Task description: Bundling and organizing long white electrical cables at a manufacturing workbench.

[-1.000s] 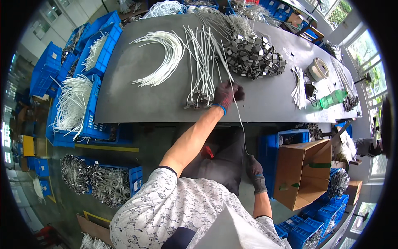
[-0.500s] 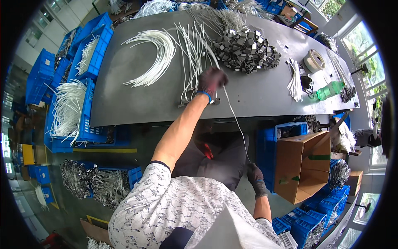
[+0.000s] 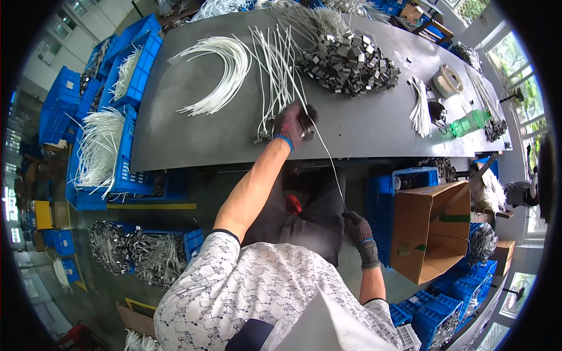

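Note:
My left hand (image 3: 294, 124), in a dark knit glove with a blue cuff edge, is closed around a thin white cord (image 3: 331, 159) near the front of the grey table (image 3: 193, 137). From there the cord runs down past the table edge to my right hand (image 3: 358, 229), also gloved, which pinches its lower end beside my right leg. Just beyond my left hand lies a loose row of white cords (image 3: 272, 70) with small dark blocks (image 3: 263, 136) at their near ends. The fingertips of both hands are partly hidden.
A curved bundle of white cords (image 3: 231, 70) lies left; a heap of small dark blocks (image 3: 351, 64) sits behind. Farther right are a tape roll (image 3: 448, 81) and a green bottle (image 3: 470, 123). Blue crates (image 3: 124, 167) and a cardboard box (image 3: 413, 234) flank me.
My right hand has risen slightly with the cord's lower end. My left hand has shifted a little toward me and left, still closed on the cord.

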Demonstrator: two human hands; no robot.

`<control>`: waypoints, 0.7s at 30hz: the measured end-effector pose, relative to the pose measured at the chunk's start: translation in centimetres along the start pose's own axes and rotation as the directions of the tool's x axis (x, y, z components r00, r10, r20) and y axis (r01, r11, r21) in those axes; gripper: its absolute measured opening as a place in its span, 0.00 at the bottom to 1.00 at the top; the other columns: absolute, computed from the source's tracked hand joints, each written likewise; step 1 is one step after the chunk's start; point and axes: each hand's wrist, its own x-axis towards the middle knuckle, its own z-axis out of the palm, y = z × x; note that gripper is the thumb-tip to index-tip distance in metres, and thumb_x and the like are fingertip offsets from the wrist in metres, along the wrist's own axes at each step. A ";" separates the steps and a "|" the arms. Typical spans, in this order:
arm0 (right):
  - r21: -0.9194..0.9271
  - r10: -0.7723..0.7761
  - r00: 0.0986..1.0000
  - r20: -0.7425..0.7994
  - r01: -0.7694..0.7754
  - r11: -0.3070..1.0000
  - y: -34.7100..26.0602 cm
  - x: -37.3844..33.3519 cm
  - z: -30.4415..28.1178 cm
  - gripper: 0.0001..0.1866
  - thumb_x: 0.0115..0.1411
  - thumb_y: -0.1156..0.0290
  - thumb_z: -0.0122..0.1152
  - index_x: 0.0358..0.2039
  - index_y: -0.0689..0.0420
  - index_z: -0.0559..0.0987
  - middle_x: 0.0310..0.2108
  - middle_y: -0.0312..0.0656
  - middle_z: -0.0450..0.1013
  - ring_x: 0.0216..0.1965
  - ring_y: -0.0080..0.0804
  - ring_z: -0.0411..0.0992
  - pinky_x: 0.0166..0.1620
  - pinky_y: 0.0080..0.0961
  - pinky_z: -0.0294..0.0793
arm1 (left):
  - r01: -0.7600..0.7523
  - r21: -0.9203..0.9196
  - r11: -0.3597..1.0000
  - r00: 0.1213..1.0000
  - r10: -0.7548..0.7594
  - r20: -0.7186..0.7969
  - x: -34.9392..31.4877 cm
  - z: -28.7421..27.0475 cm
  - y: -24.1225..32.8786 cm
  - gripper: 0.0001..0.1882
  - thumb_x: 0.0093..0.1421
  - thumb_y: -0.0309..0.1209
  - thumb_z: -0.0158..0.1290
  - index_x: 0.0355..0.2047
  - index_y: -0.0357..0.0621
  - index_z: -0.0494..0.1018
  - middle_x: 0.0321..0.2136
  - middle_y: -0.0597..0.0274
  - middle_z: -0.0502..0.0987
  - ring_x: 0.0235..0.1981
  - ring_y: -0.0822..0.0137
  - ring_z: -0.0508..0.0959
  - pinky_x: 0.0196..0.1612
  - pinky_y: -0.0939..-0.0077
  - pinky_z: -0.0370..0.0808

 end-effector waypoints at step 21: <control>-0.288 -0.167 0.917 -0.363 0.060 0.956 -8.0 -3.0 -3.6 0.14 0.65 0.58 0.59 0.35 0.55 0.84 0.31 0.51 0.78 0.32 0.46 0.80 0.32 0.34 0.75 | -0.026 0.590 0.807 1.000 0.020 0.016 -3.0 -1.5 10.0 0.13 0.61 0.36 0.62 0.42 0.41 0.78 0.31 0.63 0.81 0.31 0.66 0.82 0.33 0.63 0.84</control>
